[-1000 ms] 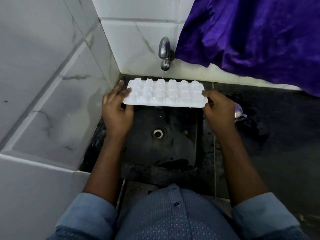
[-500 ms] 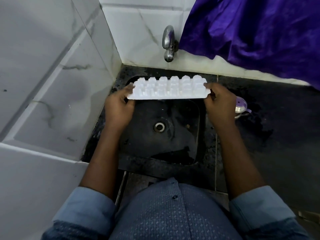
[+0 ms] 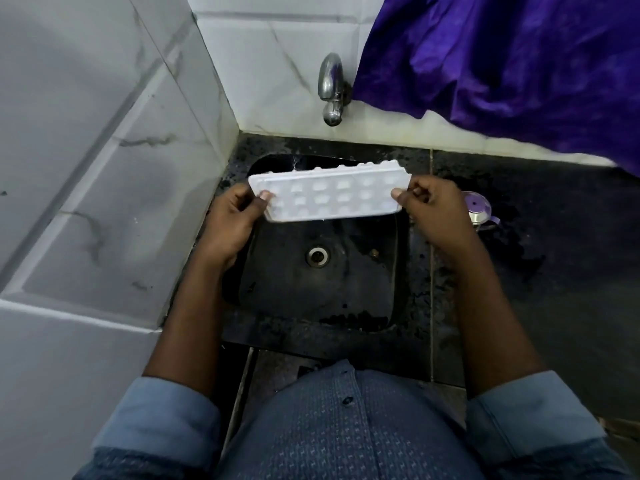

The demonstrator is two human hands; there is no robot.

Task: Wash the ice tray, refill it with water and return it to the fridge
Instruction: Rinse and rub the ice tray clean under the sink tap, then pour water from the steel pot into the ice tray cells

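Pinching the ice tray point(image 3: 332, 197) by its short ends with left hand point(image 3: 228, 223) and right hand point(image 3: 436, 213), thumbs on top, tilted above the sink point(image 3: 311, 299), below the tap point(image 3: 331, 88); seeing no water flowing; judging washing unfinished, refilling and fridge return left

Overall: indoor light, moderate, soft and even, cool tint.
Source: from above, going by the highlight on top of the tap point(image 3: 330, 69).
Brightest: white wall tiles point(image 3: 104, 150) and ice tray point(image 3: 329, 195); tray nearly blown out, cell detail faint.
Darkest: black sink point(image 3: 311, 299) and surface point(image 3: 554, 271) beside it; texture mostly lost, only small dull glints on wet patches.
Sheen: purple cloth point(image 3: 502, 64) shines along its folds.
Shadows: soft, no hard edges; faint grey shade on left tiles.
Sharpness: centre fairly crisp; slight smear overall; shirt point(image 3: 346, 427) at bottom softer.
Distortion: wide-angle; tile lines splay and bow toward the edges.
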